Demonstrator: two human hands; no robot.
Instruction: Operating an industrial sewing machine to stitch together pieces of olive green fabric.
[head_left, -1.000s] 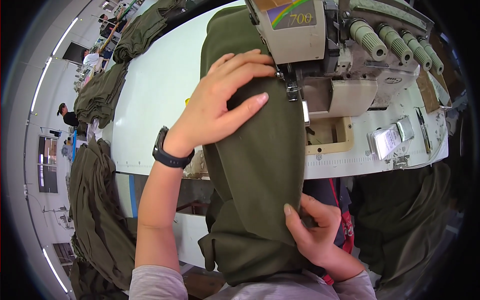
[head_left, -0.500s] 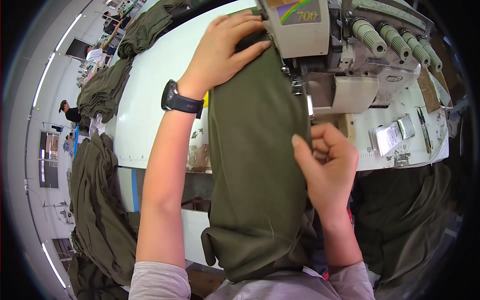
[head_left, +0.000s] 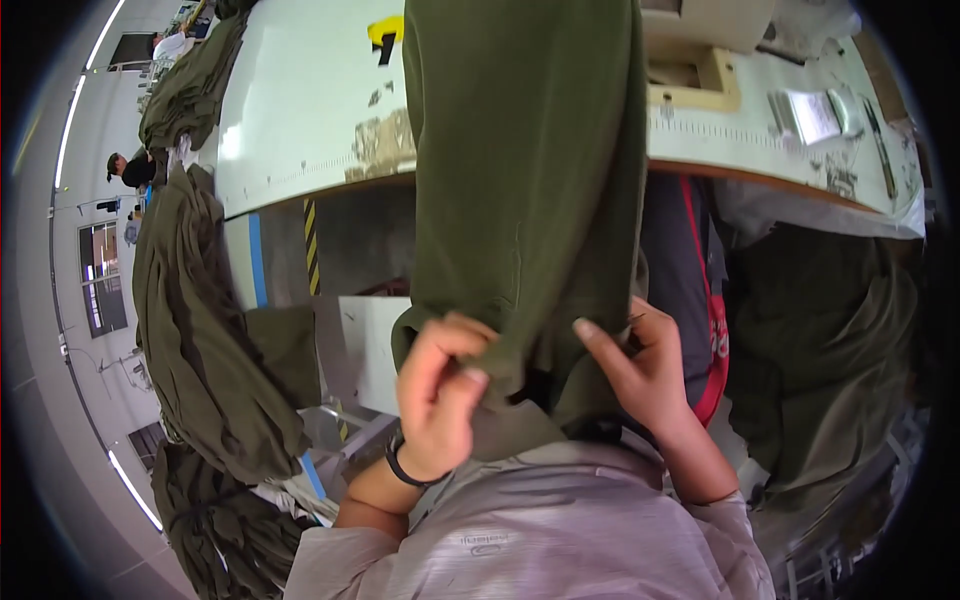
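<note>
Olive cloth (head_left: 530,180), near end: left hand (head_left: 437,400) curled at fold, right hand (head_left: 645,368) bent at right edge; grips' closure was unclear.

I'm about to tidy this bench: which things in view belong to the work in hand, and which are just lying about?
In use:
olive-green cloth, left hand and right hand at it
white worktable beneath
sewing machine, partly visible, likely

Apparently lying about:
silvery packet
slim tool, possibly tweezers

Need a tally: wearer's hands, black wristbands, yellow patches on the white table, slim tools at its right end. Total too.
Left hand and right hand: 2
Black wristband: 1
Yellow patch: 1
Slim tool: 1
Total: 5
</note>
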